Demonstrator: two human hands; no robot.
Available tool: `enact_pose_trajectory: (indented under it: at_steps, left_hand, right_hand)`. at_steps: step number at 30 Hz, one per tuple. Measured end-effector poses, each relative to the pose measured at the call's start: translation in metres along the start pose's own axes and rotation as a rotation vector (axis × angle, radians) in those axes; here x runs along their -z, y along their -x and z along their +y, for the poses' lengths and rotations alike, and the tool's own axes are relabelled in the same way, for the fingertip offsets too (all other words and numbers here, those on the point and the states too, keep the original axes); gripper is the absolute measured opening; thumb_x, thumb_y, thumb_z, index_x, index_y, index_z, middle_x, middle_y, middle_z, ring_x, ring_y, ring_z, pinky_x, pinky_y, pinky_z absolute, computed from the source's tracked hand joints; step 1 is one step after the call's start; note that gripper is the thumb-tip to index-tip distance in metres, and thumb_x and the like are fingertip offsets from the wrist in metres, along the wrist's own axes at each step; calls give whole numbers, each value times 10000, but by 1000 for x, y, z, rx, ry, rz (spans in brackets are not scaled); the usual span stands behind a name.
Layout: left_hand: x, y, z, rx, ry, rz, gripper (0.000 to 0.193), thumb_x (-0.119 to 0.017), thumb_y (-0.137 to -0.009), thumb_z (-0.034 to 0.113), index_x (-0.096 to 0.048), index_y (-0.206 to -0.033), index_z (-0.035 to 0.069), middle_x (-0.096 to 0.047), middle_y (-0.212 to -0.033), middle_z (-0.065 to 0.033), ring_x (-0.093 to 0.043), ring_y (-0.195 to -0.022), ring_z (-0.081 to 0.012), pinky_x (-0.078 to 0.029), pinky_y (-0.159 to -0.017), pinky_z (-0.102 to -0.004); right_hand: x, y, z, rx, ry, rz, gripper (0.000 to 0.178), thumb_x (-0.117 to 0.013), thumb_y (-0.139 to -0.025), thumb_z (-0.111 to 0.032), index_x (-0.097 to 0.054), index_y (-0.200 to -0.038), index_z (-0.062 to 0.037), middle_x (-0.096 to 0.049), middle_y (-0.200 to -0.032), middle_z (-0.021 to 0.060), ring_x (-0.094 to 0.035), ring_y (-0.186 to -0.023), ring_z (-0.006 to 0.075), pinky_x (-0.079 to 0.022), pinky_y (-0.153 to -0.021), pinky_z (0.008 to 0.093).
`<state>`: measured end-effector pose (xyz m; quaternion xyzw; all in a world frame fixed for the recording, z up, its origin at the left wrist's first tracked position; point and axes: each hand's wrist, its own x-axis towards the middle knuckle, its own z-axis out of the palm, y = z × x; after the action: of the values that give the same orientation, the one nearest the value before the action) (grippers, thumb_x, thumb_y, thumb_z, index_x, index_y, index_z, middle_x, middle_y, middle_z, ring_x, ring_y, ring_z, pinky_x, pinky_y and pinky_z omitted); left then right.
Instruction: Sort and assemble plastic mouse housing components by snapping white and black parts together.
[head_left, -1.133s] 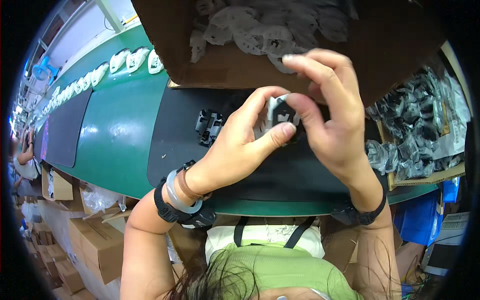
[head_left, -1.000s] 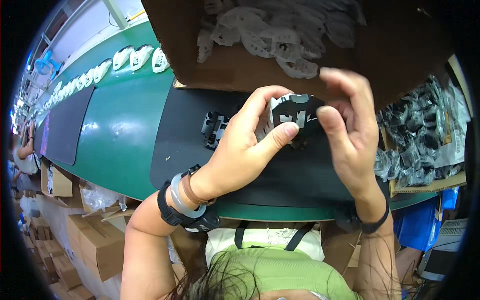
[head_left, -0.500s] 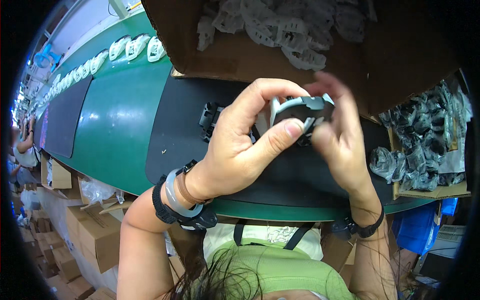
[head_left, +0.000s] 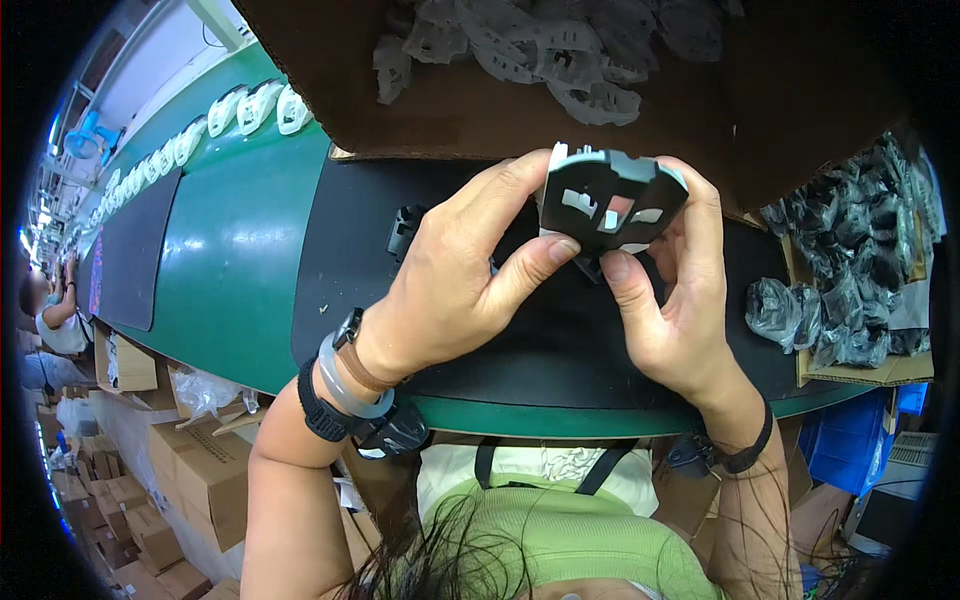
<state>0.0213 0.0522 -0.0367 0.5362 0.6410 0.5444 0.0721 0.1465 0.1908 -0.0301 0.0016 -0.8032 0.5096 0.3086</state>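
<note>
Between my two hands is a black and white plastic housing, its dark face with several cut-out openings turned toward me. My left hand grips its left side, thumb on the lower edge and fingers behind. On the right side my right hand holds it too, the thumb low near the bottom edge and the fingers along the side. Some finger parts are hidden behind the housing. A black plastic part lies on the dark mat, partly hidden by my left hand.
An open cardboard box with whitish translucent plastic parts stands beyond my hands. At the right, a carton holds dark parts in clear bags. White housings line the green table at the far left. Another person sits there.
The housing has turned so its dark face with openings shows. My right hand, blurred before, has come to rest along its right side, thumb below.
</note>
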Motion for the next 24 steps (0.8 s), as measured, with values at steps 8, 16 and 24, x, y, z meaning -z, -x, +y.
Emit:
enact_pose_trajectory:
  at_steps: [8, 16, 24]
  left_hand:
    - [-5, 5, 15, 102, 225, 88, 417, -655, -807, 77, -509, -1180, -38, -587, -1013, -159, -611, -910, -230, -526, -775, -313]
    - [1, -2, 4, -140, 278, 33, 458, -652, -842, 240, -499, -1189, -17, -533, -1131, -136, -497, -1115, -225, -400, -962, -347]
    - [2, 0, 6, -135, 294, 67, 531, -560, -872, 461, -569, -1076, -29, -531, -1073, -155, -492, -1055, -235, -376, -924, -339]
  right_hand:
    - [-2, 7, -14, 18, 9, 54, 550, -638, -785, -24, -356, -1257, -1, -536, -1079, 173, -567, -1033, 261, -451, -887, 341]
    - [14, -3, -8, 135, -193, -69, 405, -646, -847, -122, -480, -1192, 12, -478, -1191, 135, -428, -1221, 228, -419, -954, 306]
    - [1, -1, -2, 176, -347, -40, 328, -646, -844, -93, -500, -1114, 21, -488, -1134, 136, -433, -1197, 260, -431, -933, 338]
